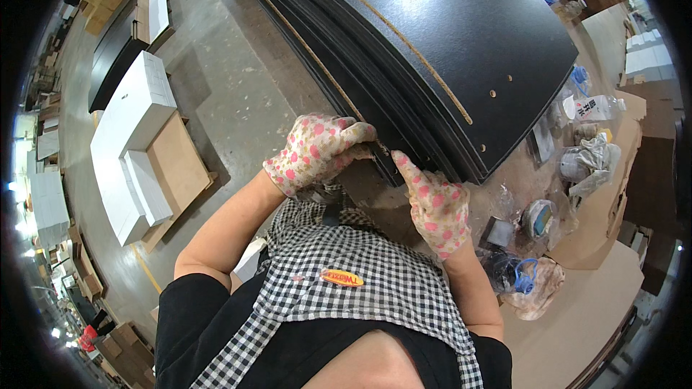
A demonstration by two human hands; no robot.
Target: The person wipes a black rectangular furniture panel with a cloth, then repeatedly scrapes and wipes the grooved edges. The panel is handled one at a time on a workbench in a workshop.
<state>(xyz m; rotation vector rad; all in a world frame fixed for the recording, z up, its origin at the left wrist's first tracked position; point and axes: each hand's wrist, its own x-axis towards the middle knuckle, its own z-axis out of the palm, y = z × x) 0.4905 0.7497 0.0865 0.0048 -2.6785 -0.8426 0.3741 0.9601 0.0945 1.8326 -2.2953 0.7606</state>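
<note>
Before me lies a stack of black panels point(432, 7) with curved edges, a tan groove line and small holes near the near corner. A lower black panel point(310, 61), also grooved, juts out on the stack's left side. My left hand point(321, 151), in a white glove with pink dots, is closed with thumb and fingers on that panel's near end. My right hand point(436, 205), gloved alike, has its index finger stretched out, its tip touching the panel by the near corner. The other right fingers are curled and partly hidden, with nothing visible in them.
White boards point(130, 144) lie on a brown cardboard sheet at left, with another black stack point(115, 72) behind. At right are a clear bottle point(595, 108), a crumpled cloth point(598, 162), a tape roll point(539, 217) and a blue-capped jug point(515, 274) by cardboard point(598, 230).
</note>
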